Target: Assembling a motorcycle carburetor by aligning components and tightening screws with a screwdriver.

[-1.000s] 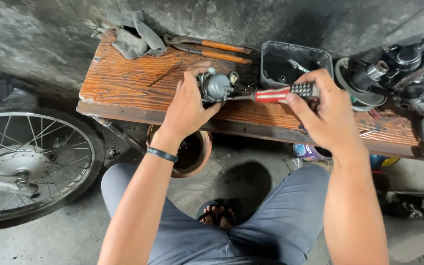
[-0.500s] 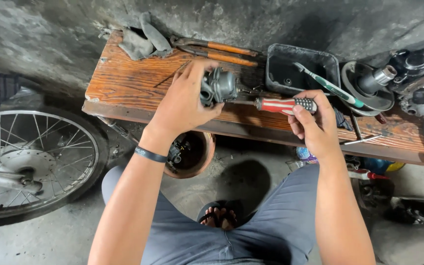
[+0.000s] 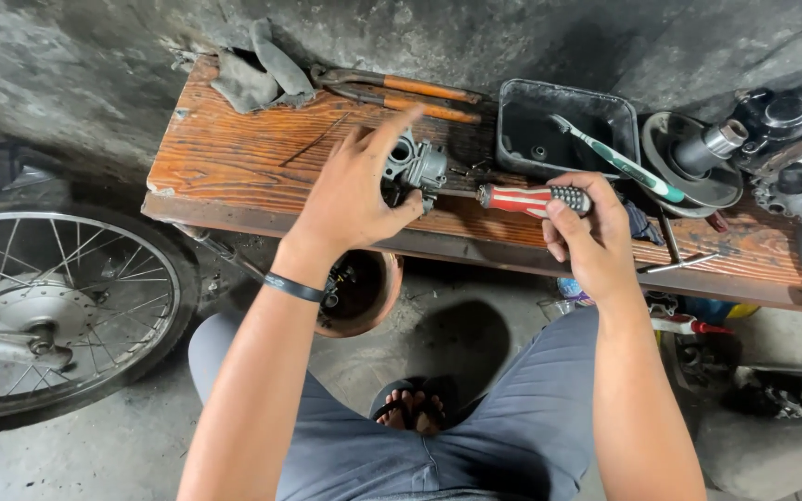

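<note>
- We saw a screwdriver [image 3: 533, 198] with a red handle, white stripes and a black dotted grip.
- The carburetor [image 3: 417, 167] was dull silver-grey.
- The bench [image 3: 234, 158] was orange-brown, dark-grained wood.
- The toothbrush [image 3: 622, 163] was green and white.
- The tray [image 3: 563, 130] was black.
- The pliers [image 3: 401, 93] had orange handles.
- The wristband [image 3: 294, 288] was black.
- The trousers [image 3: 364, 455] were blue-grey.

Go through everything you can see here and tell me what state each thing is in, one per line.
Left hand: gripping the carburetor.
Carburetor: held above the wooden bench.
Right hand: closed on the screwdriver.
Screwdriver: level, tip at the carburetor.
Black tray: open, toothbrush leaning out over its rim.
Pliers: lying flat on the bench.
Rag: crumpled at the bench's far corner.
Spoked wheel: on the floor.
</note>
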